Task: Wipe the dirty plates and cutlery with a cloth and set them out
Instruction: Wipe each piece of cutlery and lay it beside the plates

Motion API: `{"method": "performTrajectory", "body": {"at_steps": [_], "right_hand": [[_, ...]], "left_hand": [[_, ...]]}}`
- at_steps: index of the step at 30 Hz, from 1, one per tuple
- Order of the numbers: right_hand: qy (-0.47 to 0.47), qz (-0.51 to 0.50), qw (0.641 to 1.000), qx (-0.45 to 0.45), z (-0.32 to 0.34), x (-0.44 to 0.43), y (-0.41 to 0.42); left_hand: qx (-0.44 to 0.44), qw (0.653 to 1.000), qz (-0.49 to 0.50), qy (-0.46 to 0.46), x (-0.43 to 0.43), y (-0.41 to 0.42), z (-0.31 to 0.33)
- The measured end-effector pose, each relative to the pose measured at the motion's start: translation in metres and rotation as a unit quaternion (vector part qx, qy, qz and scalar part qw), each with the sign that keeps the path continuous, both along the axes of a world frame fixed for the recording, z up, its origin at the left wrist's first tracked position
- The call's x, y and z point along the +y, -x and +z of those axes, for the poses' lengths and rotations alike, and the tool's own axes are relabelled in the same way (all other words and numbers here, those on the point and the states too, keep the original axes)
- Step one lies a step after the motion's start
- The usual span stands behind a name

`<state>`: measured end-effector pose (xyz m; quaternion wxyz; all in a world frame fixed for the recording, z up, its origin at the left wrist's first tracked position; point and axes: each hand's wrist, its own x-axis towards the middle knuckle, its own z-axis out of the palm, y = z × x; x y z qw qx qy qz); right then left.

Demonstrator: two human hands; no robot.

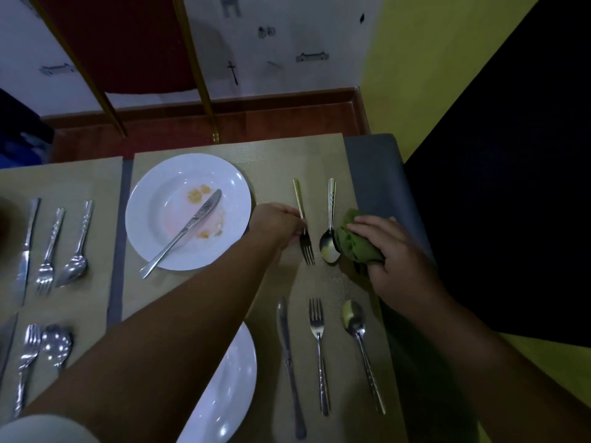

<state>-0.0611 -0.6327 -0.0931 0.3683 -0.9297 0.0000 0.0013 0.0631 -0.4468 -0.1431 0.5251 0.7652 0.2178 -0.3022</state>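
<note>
The left hand (276,223) pinches the fork (298,195) mid-handle, between plate (137,199) and spoon (331,212), tines toward the person, axis running away; the right hand (395,251), gripping the cloth (355,243), sits just right of the spoon.

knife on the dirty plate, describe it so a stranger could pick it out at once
On the tan placemat, find the far white plate smeared with orange food. The knife lies diagonally across it, handle hanging over the near rim. It is the only cutlery on a plate; the other knives lie straight on the mats.
</note>
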Motion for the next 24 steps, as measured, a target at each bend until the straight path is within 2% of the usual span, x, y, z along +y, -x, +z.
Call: {"method": "performTrajectory", "body": {"at_steps": [6,7,9,11,15,17,24], "right_hand": [[0.0,-0.009,1.0,0.017,-0.009,-0.011,0.003],[0.001,-0.008,1.0,0.019,-0.009,-0.012,0.004],[0.007,0.002,1.0,0.016,-0.01,-0.014,0.006],[0.012,0.011,1.0,0.017,-0.009,-0.015,0.008],[0.005,0.01,1.0,0.003,-0.008,-0.017,0.011],[0.004,0.006,1.0,-0.007,-0.009,-0.019,0.013],[0.002,-0.003,1.0,-0.015,-0.01,-0.019,0.016]], "left_hand": [[-0.066,0.997,-0.041,-0.019,0.011,0.015,0.009],[-0.052,0.998,-0.026,0.007,0.012,0.019,0.012],[0.032,0.99,0.04,0.131,0.014,0.028,0.017],[0.12,0.959,0.074,0.247,0.019,0.039,0.021],[0.193,0.909,0.091,0.358,0.021,0.063,0.027],[0.19,0.903,0.09,0.376,0.016,0.068,0.031],[0.15,0.912,0.071,0.375,0.002,0.058,0.034]]}}
